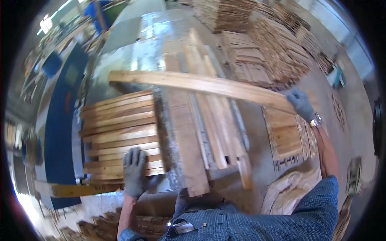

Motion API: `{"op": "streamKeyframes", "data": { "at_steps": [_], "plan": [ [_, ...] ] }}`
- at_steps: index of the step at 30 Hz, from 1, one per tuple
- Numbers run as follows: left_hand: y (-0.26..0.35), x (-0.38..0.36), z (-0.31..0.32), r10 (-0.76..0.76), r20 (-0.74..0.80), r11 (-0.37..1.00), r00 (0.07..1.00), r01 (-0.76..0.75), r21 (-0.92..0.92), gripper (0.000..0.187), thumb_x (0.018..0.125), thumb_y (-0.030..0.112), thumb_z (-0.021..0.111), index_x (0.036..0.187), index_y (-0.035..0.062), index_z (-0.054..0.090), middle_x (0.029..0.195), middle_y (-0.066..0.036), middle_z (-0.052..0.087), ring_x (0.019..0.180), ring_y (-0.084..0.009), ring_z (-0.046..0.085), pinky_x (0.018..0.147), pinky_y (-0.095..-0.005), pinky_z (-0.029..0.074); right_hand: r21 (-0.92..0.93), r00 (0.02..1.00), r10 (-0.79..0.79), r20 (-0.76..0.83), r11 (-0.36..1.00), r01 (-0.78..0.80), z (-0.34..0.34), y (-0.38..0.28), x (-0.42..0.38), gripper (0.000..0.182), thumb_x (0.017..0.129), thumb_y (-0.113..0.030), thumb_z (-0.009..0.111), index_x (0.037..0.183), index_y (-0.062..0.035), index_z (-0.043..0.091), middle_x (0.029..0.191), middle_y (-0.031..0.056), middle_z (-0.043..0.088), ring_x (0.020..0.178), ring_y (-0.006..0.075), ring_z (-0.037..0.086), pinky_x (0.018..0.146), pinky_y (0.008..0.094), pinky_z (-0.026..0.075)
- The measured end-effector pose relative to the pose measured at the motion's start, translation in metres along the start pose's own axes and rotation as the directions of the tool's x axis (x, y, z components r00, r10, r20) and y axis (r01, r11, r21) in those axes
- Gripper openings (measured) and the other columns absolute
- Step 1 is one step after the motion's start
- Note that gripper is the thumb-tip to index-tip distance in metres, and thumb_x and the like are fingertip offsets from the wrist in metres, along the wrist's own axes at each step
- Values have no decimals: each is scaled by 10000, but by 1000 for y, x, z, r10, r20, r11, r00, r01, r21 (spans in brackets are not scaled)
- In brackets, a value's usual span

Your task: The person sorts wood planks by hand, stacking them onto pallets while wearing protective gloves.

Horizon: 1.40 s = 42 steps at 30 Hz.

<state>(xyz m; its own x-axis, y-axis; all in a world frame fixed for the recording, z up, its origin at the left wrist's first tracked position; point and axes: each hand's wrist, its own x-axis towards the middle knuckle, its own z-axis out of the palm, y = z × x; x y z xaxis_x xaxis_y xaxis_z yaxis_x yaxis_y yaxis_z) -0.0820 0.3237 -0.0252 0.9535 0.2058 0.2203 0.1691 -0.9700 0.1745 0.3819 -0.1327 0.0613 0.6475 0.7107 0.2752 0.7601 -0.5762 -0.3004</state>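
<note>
Held plank: the long plank (201, 82) lies just beyond the far edge of the slat stack (118, 120) at its left end, and reaches well out to the stack's right.
Hidden parts: its right end is partly covered by the right hand (300, 105), so where it stops is hard to make out; the underside is out of sight.
Long axis: crosswise to the wearer, slanting from far left to nearer right, over the loose boards (187, 132) right of the slat stack; whether it touches them I cannot tell.
Plank's look: pale yellow-brown wood, straight-edged and narrow for its length, with a darker left end face and brownish marks along the grain.
Right glove: grey, fingers bent over the plank's right end and closed on it; the thumb is hard to see.
Left glove: the left hand (135, 168) is open, fingers stretched away from the wearer, on the near right part of the slat stack, grasping nothing.
Table: the shiny metal tabletop (155, 36) shows beyond the slat stack, its near part largely covered by wood.
Outer things: a yellow bar (80, 190) at the slat stack's near left; a blue panel (60, 128) to its left; wood piles (277, 48) far off to its right, blurred.
</note>
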Motion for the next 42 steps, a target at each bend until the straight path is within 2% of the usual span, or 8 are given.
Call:
{"op": "streamKeyframes", "data": {
  "at_steps": [2, 6, 8, 11, 13, 16, 26, 42],
  "plan": [
    [1, -4, 8, 61, -37, 996, 997, -58, 68, 902, 640, 473, 819, 1299, -42, 482, 1347, -277, 490, 1303, -483, 413, 1111, -557, 321, 160, 907, 287, 308, 924, -347, -22, -53, -33, 331, 927, -359, 654, 910, -29, 673, 777, 33, 611, 708, 119, 545, 651, 308, 465],
    [5, -6, 12, 64, -15, 991, 998, -62, 115, 884, 648, 466, 802, 1293, -60, 503, 1358, -280, 495, 1310, -490, 412, 1118, -543, 326, 390, 628, 222, 746, 620, -681, -29, -117, -103, 508, 849, -407, 669, 1082, 44, 686, 888, 49, 677, 817, 128, 595, 732, 311, 490],
    [9, -6, 10, 76, -41, 991, 996, -70, 118, 870, 637, 467, 808, 1265, -64, 525, 1341, -269, 509, 1301, -477, 425, 1110, -533, 341, 462, 622, 75, 780, 601, -652, -16, -126, -133, 578, 859, -418, 662, 1188, 57, 660, 960, 71, 689, 856, 142, 605, 768, 296, 491],
    [13, -6, 7, 43, -20, 993, 999, -41, 114, 879, 636, 477, 812, 1265, -67, 529, 1332, -258, 520, 1296, -460, 436, 1105, -525, 350, 626, 690, 101, 716, 343, -700, -11, -178, -174, 603, 873, -427, 649, 1214, 70, 638, 1015, 84, 689, 877, 155, 623, 795, 287, 496],
    [11, -9, 8, 56, -25, 991, 998, -52, 122, 906, 640, 505, 810, 1289, -54, 513, 1354, -264, 506, 1304, -466, 427, 1109, -524, 336, 704, 699, 127, 704, 7, -710, 0, -197, -203, 593, 934, -423, 610, 1249, 79, 611, 1084, 99, 672, 951, 135, 616, 823, 268, 496],
    [3, -11, 16, 76, -71, 990, 995, -67, 122, 921, 642, 521, 809, 1303, -40, 497, 1370, -274, 489, 1306, -478, 419, 1109, -534, 326, 724, 703, 198, 683, -56, -688, 16, -216, -238, 570, 941, -399, 602, 1236, 89, 610, 1083, 106, 671, 939, 137, 622, 836, 272, 496],
    [-4, -17, 18, 42, -82, 994, 996, -33, 100, 888, 646, 476, 813, 1314, -31, 521, 1399, -261, 494, 1363, -436, 396, 1153, -511, 280, 850, 768, 534, 354, 159, -502, 64, -272, -197, 380, 968, -318, 579, 1126, 18, 664, 847, 13, 639, 699, 64, 573, 596, 252, 476],
    [-9, -18, 13, 79, -146, 997, 986, -75, 34, 824, 622, 440, 841, 1249, 9, 522, 1311, -230, 516, 1287, -417, 440, 1109, -517, 319, 889, 751, 635, 180, 221, -400, 130, -279, -132, 306, 938, -361, 632, 917, -65, 704, 736, -79, 533, 613, 30, 499, 497, 212, 412]
  ]
}}
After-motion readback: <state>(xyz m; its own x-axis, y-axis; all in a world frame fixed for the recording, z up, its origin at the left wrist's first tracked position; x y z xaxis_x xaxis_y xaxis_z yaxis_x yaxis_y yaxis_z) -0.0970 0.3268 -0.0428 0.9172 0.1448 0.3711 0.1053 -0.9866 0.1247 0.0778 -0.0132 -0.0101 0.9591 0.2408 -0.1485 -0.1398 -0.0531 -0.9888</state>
